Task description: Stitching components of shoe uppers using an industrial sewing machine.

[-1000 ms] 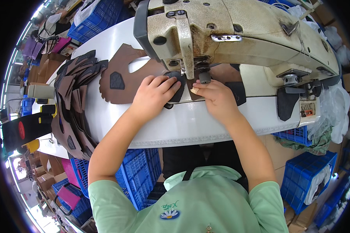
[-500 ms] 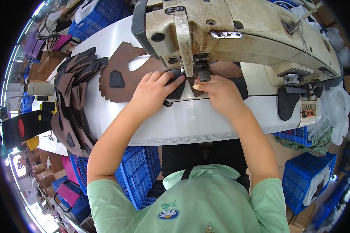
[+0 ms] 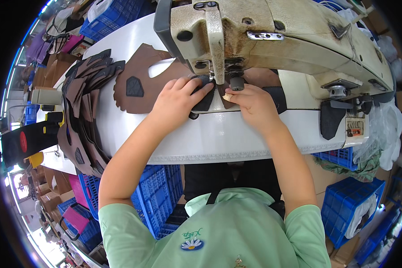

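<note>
Several fingers of the left hand (image 3: 175, 105) rest close together on a black patch (image 3: 203, 102), the brown piece (image 3: 154, 93) spreading left of them; the right hand (image 3: 258, 107) bunches its fingers under the sewing machine (image 3: 263, 49). Whether either grips, I can't tell.

The left hand (image 3: 176, 105) has stretched its thumb up across the black patch (image 3: 203, 103), bringing the tip closer to the metal presser foot (image 3: 211, 77). The right hand (image 3: 258, 107) has moved slightly away from the person. The dark, flat panel (image 3: 277, 98) beside it has slid back too, and less of it overhangs the white desk (image 3: 219, 138). The head view has shifted a little, putting the desk's front edge slightly higher.
</note>
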Demonstrator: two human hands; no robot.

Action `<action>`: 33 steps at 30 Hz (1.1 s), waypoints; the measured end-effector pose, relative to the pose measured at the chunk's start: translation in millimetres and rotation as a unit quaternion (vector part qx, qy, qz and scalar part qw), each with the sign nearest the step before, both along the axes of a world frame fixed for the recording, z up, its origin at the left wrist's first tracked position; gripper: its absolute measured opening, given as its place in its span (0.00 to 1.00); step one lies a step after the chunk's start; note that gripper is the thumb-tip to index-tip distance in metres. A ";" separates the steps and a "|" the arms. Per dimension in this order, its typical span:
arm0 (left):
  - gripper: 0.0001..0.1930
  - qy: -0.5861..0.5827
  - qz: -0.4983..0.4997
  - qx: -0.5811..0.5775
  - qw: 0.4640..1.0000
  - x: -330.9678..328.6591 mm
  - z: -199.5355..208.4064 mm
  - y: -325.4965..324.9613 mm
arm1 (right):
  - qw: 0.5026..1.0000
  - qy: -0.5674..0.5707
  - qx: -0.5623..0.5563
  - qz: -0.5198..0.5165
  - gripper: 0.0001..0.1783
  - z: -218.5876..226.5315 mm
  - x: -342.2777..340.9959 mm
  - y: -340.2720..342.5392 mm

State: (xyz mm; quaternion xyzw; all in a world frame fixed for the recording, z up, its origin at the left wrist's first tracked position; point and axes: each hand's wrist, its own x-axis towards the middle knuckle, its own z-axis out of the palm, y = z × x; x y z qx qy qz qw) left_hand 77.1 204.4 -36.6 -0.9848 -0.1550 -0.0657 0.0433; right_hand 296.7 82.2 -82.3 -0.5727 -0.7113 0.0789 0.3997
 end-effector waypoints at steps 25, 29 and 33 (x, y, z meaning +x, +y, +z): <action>0.34 0.024 0.008 -0.037 0.999 4.1 3.1 4.3 | 0.997 0.076 -0.032 -0.004 0.16 -1.8 3.0 2.4; 0.37 0.024 0.015 -0.053 0.998 3.8 2.4 2.8 | 1.000 -0.007 -0.001 0.001 0.17 -2.2 0.4 0.9; 0.35 0.031 0.024 -0.064 0.997 1.9 1.4 2.6 | 0.999 -0.051 -0.001 0.000 0.17 0.1 -4.4 -1.3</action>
